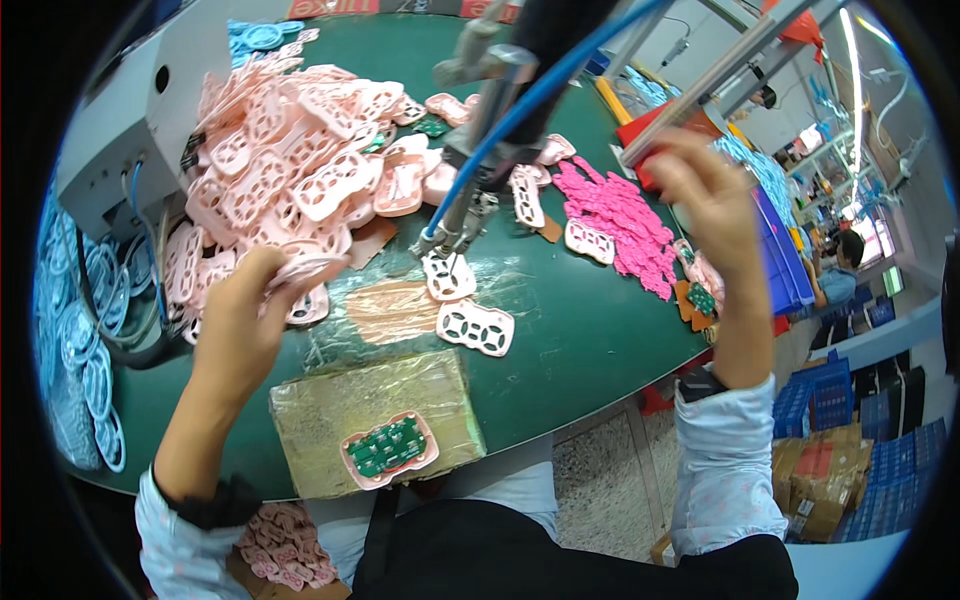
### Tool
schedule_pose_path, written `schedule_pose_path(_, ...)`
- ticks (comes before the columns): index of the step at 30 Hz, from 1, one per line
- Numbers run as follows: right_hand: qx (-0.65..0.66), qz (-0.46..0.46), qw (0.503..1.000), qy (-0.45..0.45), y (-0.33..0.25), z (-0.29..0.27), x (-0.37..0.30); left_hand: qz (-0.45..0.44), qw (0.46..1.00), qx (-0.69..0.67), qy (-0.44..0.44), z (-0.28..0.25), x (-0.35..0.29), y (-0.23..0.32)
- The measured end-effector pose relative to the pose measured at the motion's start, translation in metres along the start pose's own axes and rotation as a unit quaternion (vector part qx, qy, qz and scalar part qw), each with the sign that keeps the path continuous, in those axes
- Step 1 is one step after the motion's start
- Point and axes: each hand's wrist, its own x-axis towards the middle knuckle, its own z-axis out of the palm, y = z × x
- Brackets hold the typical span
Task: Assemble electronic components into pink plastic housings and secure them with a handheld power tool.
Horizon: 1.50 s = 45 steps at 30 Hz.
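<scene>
My left hand (238, 318) pinches a pale pink plastic shell (308, 266) beside the front of a large heap of similar shells (262, 182). Raised at the right is my right hand (705, 200), over the table edge near a blue bin (778, 262); its fingers are curled but blurred, and I cannot make out anything in them. In front of me a pink casing with a green circuit board (388, 447) in it lies on a tape-wrapped block (300, 420). Two pink shells with cut-outs, a nearer one (476, 327) and a farther one (447, 275), lie between my hands.
An upright tool with a metal tip (462, 225) and a blue hose (540, 105) stands over the farther shell. Bright pink pieces (620, 220) are piled on the green table (560, 350). A grey machine housing (125, 150) and light blue rings (85, 350) are at the left.
</scene>
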Motion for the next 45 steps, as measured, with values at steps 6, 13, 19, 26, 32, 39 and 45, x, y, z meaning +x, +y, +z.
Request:
schedule_pose_path(6,-0.397,0.198,0.893,-0.071,0.140,0.011,-0.060,-0.238,0.920,-0.311,-0.014,-0.027,-0.062,0.004)
schedule_pose_path(13,-0.304,0.071,0.950,-0.002,0.183,0.016,-0.091,-0.361,0.819,-0.445,0.020,-0.023,-0.098,0.023)
schedule_pose_path(19,-0.288,0.135,0.947,0.040,0.204,0.017,-0.083,-0.376,0.782,-0.497,-0.009,-0.008,-0.105,0.037)
schedule_pose_path(26,-0.285,0.214,0.934,0.018,0.195,0.018,-0.080,-0.384,0.771,-0.508,0.002,-0.003,-0.123,0.043)
schedule_pose_path(32,-0.269,0.099,0.952,0.106,0.183,0.016,-0.086,-0.397,0.755,-0.521,0.008,-0.005,-0.125,0.045)
schedule_pose_path(39,-0.227,0.031,0.954,0.194,0.176,0.001,-0.089,-0.403,0.720,-0.564,-0.036,0.001,-0.113,0.062)
schedule_pose_path(45,0.278,0.263,0.914,0.133,0.111,-0.003,-0.095,-0.410,0.712,-0.569,-0.035,0.000,-0.114,0.067)
